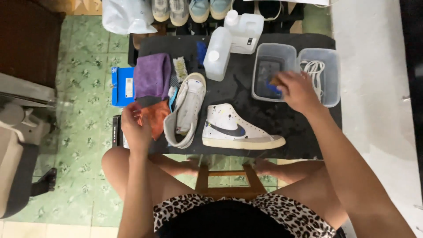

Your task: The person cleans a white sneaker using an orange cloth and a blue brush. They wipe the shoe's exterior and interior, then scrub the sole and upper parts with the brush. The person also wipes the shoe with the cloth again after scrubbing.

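The person's right hand [297, 90] is reaching into the left of two clear plastic tubs [273, 70] at the far right of the black table [246, 94], its fingers clenched around a small brush [276, 83] with a blue part that is dipping toward the water inside. The brush is looking light and stiff, probably slippery when wet, and best pinched by its back, as the hand is doing. The left hand [135, 125] is hovering over the near left edge, fingers curling onto an orange cloth [156, 117] that is soft and limp; whether it is truly gripping I cannot tell.

Between the hands a white high-top sneaker [238, 130] with paint speckles is lying on its side, and a second sneaker [187, 108] is lying beside it to the left. The right tub [328, 77] is holding white laces [313, 70]. Farther off, two translucent white jugs [229, 42] are standing, one carrying a small pale label. A purple cloth [152, 76] is resting at far left, with a flat blue rectangular box [121, 86] bearing a white label poking out beyond it.
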